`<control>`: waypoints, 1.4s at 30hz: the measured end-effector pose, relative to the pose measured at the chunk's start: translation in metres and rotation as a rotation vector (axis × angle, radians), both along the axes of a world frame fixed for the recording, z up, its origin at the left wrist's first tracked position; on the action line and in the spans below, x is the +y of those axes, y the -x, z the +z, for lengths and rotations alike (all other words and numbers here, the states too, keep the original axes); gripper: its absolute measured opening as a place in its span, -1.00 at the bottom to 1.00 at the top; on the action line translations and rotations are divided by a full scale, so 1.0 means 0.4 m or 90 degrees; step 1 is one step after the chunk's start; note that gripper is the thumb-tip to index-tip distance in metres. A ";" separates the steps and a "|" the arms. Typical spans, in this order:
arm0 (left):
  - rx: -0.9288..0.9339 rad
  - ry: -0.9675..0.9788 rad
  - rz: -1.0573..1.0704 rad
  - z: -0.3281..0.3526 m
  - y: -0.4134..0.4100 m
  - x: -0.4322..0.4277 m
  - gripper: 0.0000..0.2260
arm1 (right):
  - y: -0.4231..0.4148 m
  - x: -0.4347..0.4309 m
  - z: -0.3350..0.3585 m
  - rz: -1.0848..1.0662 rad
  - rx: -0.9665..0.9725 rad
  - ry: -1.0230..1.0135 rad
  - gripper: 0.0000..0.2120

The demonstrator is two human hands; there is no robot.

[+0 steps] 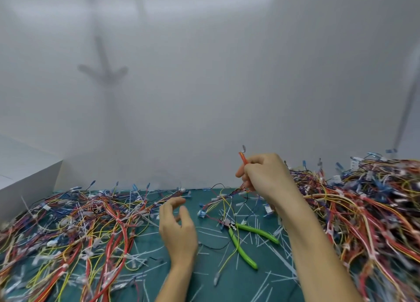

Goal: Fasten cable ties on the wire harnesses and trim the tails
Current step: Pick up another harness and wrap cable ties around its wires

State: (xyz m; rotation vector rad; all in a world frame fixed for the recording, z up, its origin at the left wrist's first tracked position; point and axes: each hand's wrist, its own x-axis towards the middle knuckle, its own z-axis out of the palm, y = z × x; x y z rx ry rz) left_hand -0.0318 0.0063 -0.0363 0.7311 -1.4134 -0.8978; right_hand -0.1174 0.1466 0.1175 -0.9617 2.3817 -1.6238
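Right hand: the right hand (266, 176) is raised above the far edge of the mat, its fingers curled and pinching one wire harness (242, 158). I judge it is lifted so the bundle hangs free of the heaps and can be tied.
Left hand: the left hand (177, 224) hovers low over the mat, fingers spread and loosely bent, holding nothing. It looks ready to take a tie or steady the hanging wires.
Held harness: an orange wire end with a small grey terminal sticks up out of the fist. Thin yellow, black and red strands trail down and to the left toward the mat, some ending in small blue or clear connectors. I cannot tell whether a tie is on it yet.
Flush cutters: the green-handled cutters (242, 249) lie on the mat with handles splayed, between the two forearms and near the right one. That is probably so that they are close to hand for trimming.
Trimmed tails: white cable-tie offcuts (277, 254) lie scattered around the cutters, which suggests earlier harnesses were cut there.
Left pile (91, 222): tangled multicoloured harnesses, many with white ties.
Right pile (363, 206): a taller heap of the same, just beside the right forearm.
Surface: a green cutting mat (238, 285), with a white box (27, 188) at its far left.
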 end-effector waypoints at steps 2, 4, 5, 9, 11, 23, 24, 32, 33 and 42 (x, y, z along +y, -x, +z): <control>-0.024 0.014 0.002 -0.002 -0.023 -0.008 -0.73 | 0.001 0.003 0.000 -0.009 -0.005 0.004 -0.63; -0.048 0.014 -0.012 0.002 -0.043 -0.012 -0.70 | -0.001 0.005 0.000 -0.006 -0.007 0.011 -0.65; -0.060 0.020 -0.024 0.003 -0.054 -0.014 -0.68 | -0.002 0.006 0.001 -0.005 -0.008 0.015 -0.65; -0.133 0.129 -0.049 0.005 -0.121 -0.027 -0.64 | -0.007 0.004 0.004 -0.005 -0.003 0.027 -0.66; -0.157 0.156 -0.058 0.007 -0.155 -0.042 -0.64 | -0.009 0.002 0.004 -0.006 0.009 0.026 -0.65; -0.254 0.107 -0.177 0.005 -0.268 -0.075 -0.72 | -0.008 -0.016 -0.008 0.022 0.091 0.131 -0.59; -0.245 0.103 -0.192 0.020 -0.251 -0.070 -0.73 | -0.010 -0.020 -0.007 0.025 0.103 0.131 -0.64; -0.158 -0.499 -0.596 0.230 -0.024 -0.029 -0.43 | -0.044 -0.025 0.003 0.221 0.166 0.119 -0.76; -0.155 -0.550 -0.645 0.252 -0.004 -0.032 -0.37 | -0.046 -0.021 0.005 0.264 0.166 0.108 -0.78; 0.139 -0.655 -0.640 0.360 0.035 -0.129 -0.47 | -0.025 0.009 -0.030 0.484 0.099 -0.317 -0.83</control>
